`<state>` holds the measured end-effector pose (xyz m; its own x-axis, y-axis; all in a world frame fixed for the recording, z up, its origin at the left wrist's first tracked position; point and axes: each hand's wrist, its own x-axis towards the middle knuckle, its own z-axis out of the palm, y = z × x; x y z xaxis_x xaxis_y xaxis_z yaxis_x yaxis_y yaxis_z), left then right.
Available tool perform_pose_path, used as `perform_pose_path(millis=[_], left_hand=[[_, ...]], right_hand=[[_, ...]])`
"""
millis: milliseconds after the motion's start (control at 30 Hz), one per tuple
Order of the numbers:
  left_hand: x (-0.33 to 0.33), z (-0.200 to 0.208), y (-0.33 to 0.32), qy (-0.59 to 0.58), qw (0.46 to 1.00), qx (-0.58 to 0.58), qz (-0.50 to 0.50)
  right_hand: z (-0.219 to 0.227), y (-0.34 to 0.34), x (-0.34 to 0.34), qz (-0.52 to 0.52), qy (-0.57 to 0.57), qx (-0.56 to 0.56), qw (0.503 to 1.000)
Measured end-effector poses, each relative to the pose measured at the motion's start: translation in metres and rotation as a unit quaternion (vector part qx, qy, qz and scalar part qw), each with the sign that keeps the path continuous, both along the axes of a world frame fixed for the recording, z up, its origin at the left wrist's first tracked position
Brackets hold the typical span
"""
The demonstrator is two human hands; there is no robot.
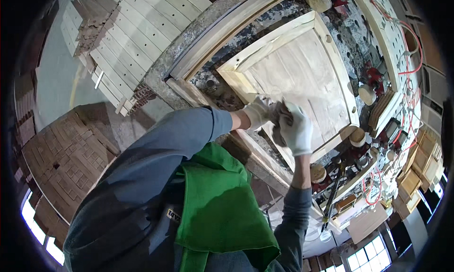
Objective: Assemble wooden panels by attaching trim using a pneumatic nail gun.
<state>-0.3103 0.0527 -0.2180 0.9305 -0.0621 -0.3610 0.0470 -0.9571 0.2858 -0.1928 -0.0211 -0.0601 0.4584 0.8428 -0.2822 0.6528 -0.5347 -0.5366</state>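
In front of me lies a pale wooden panel framed by mitred wood strips (307, 78), set in a dark metal work table. Both my hands wear white gloves and meet above the panel's near edge. Between them is a crumpled grey-brown rag (277, 125), partly hidden by the fingers. My right hand (299, 130) is closed round it from the right. My left hand (258, 112) is closed at its left side, fingers pinched against it. The rag's lower end hangs beside the right palm.
Wooden rails (213, 40) edge the table's left side. Red clamps with round wooden pads (367, 95) line the right side, near a perforated beam with red air hoses (407, 68). Stacked pale boards (142, 30) stand at far left, a brown wood stack (71, 158) nearer.
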Motion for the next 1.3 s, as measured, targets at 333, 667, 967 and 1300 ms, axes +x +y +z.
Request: perform_pose_path(millis=[333,667,967,1300], left_hand=[[0.006,-0.143,-0.069,-0.107,0.962,0.249,-0.035],[0.006,0.032,0.001,-0.021,0.243,0.694,-0.677],[-0.057,0.045,0.013,0.149,0.568,0.594,-0.549],[-0.103,0.047,-0.018,0.300,0.856,0.353,-0.230]], right_hand=[[-0.126,0.130,-0.079,0.189,-0.065,0.103,0.974],[-0.122,0.156,-0.077,0.274,-0.096,0.127,0.949],[-0.114,0.141,-0.068,0.274,-0.100,0.111,0.950],[-0.107,0.161,-0.094,0.292,-0.147,0.053,0.944]])
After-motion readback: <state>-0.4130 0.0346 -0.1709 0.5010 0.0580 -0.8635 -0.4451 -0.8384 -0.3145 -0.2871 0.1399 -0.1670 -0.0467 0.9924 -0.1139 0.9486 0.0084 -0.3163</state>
